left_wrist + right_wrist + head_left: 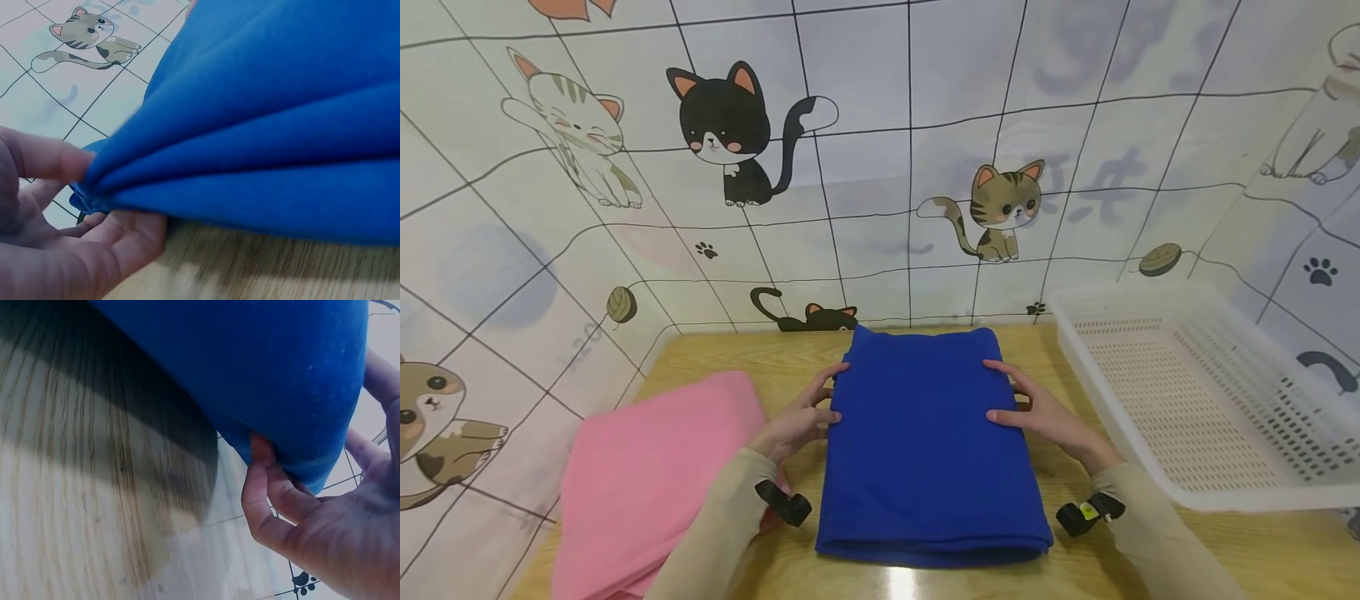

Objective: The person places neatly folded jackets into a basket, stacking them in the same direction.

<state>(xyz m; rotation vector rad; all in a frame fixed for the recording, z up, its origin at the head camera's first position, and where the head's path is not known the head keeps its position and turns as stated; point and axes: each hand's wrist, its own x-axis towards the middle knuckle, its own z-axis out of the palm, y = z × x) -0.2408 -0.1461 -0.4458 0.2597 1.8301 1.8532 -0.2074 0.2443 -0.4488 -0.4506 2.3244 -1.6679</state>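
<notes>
A folded blue cloth (pixel 928 442) lies on the wooden table, between both hands. My left hand (pixel 797 423) grips its left edge; in the left wrist view, thumb and fingers pinch the blue cloth (pixel 250 150) into gathered creases. At the opposite edge, my right hand (pixel 1051 417) holds the fabric, thumb on top. Seen from the right wrist, some fingers (pixel 294 500) curl beneath the edge of the blue cloth (pixel 262 375), which stands raised over the wood. The cloth's front fold shows its layers slightly parted.
A folded pink cloth (pixel 655 475) lies at the left, partly behind my left forearm. On the right stands a white perforated plastic basket (pixel 1138 450). A cat-patterned wall covering (pixel 880 208) rises behind the wooden table (pixel 700 358) and along its sides.
</notes>
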